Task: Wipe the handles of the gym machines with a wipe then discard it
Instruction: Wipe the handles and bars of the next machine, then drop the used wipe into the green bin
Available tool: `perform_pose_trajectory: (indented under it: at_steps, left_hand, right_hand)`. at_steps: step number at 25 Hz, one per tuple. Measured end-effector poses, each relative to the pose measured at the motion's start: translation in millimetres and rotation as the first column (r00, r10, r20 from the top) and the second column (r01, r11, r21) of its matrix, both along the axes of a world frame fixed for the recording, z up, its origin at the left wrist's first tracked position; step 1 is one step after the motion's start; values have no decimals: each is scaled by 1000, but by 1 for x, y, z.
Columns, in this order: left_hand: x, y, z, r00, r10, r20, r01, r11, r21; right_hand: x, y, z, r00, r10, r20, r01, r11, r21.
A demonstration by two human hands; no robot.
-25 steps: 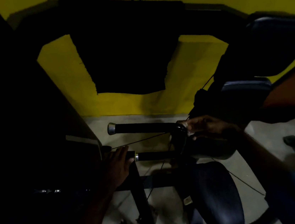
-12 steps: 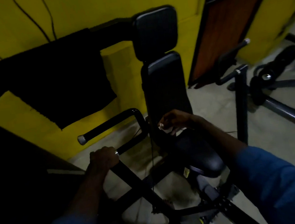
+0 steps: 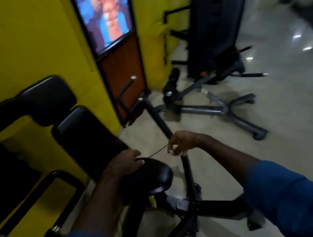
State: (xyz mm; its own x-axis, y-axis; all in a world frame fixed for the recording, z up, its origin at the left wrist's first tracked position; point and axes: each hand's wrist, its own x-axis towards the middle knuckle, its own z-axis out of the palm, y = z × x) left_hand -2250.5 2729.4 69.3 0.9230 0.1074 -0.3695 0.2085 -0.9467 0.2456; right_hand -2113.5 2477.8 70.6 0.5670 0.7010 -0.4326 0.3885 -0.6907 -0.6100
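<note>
In the head view my left hand [image 3: 125, 162] rests on the black seat pad [image 3: 151, 178] of a gym machine, fingers laid over its rear edge. My right hand [image 3: 183, 142] hovers just right of the seat with curled fingers, pinching a small pale wipe [image 3: 172, 152] at its tips, close to the machine's slanted black arm [image 3: 160, 121]. The left handles [image 3: 55, 228] with metal end caps lie at the lower left. The right handles [image 3: 133, 78] stand beyond my right hand, near the door. The picture is blurred.
The black backrest [image 3: 86, 134] and headrest [image 3: 50, 97] stand against a yellow wall [image 3: 23, 36]. A brown door with a glass panel [image 3: 122, 71] is behind. Another grey machine base [image 3: 219, 108] and a tall black machine [image 3: 216, 22] stand on the shiny floor at right.
The view has swung right. My left hand let go of the left handle and now lies on the seat pad. My right hand moved right, away from the backrest, still holding the wipe.
</note>
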Motion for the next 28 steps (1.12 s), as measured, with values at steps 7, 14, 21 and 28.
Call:
perform_pose_trajectory:
  at_steps: [7,14,21,28]
  left_hand:
    - [134,-266,76,888,-456,59,454,890,44]
    - [200,-565,109,715,-685,139,685,726,55]
    - [244,-803,119,601,-752,270,767,638,71]
    - [295,-987,125,416,-846,332,881,465,81]
  right_hand:
    - [7,-294,59,849,-512,129,510,859,49]
    - [-11,-573,101,663,-701,261,704,703,100]
    - [-16,-781,121,440,-821,364,801,542,254]
    - [-10,-932,125,201,-874,442,855,376,356]
